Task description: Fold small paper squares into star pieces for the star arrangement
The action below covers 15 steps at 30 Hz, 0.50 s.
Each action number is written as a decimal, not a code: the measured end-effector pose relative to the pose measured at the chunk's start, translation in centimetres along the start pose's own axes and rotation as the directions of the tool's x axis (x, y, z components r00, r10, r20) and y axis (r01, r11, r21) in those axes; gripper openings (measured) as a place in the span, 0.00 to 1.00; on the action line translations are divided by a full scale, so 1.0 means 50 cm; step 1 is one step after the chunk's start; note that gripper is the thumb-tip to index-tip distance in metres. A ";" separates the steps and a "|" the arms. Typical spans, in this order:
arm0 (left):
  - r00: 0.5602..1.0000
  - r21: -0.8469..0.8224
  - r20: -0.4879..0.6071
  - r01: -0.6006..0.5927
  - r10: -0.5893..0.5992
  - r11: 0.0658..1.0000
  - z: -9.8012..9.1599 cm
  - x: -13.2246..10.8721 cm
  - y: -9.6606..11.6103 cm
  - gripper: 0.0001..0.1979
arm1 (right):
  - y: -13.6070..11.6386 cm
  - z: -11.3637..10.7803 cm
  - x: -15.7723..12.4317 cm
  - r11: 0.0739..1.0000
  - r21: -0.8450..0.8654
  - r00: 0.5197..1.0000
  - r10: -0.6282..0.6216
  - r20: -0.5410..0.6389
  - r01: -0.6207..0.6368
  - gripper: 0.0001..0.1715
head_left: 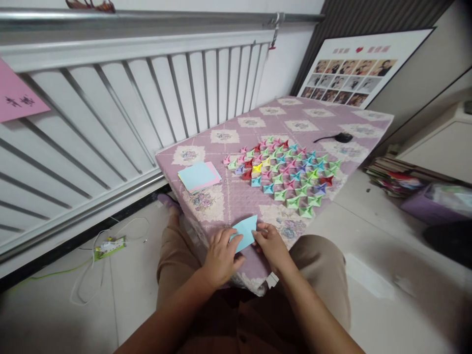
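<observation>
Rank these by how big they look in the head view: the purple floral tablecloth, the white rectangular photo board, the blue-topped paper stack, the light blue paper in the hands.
1. Purple floral tablecloth
2. White photo board
3. Blue-topped paper stack
4. Light blue paper, partly hidden by the left hand

Looks like a room in a home, judging by the ribbed white radiator point(211, 83) along the wall point(282, 71), flowered cloth point(239, 199) over the bench point(254, 109), photo board point(332, 63) with a red heart point(359, 50), and power strip point(112, 247) on tiled floor point(140, 305).
</observation>
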<state>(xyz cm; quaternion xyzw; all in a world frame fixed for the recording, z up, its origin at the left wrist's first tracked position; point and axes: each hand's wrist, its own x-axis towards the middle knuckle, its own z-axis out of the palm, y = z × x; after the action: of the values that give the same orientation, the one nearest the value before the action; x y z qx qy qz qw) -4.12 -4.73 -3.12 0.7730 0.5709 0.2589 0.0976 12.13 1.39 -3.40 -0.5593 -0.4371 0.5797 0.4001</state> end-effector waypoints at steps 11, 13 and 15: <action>0.993 0.177 0.120 -0.034 0.013 0.984 0.020 0.039 -0.003 0.10 | 0.004 -0.027 0.021 0.867 -0.442 0.973 -0.213 0.086 0.229 0.14; 0.987 0.180 0.156 -0.053 0.025 0.982 0.019 0.041 -0.004 0.09 | 0.002 -0.032 0.021 0.764 -0.582 0.959 -0.258 0.120 0.278 0.13; 0.983 0.178 0.183 -0.064 0.031 0.982 0.021 0.041 -0.005 0.09 | 0.001 -0.035 0.020 0.611 -0.726 0.942 -0.294 0.164 0.317 0.11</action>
<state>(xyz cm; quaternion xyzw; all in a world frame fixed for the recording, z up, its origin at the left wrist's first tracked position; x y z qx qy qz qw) -3.34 -2.56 -3.52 0.8122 0.5626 0.1370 0.0710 13.84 2.43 -3.74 -0.5822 -0.7291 0.2820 0.2236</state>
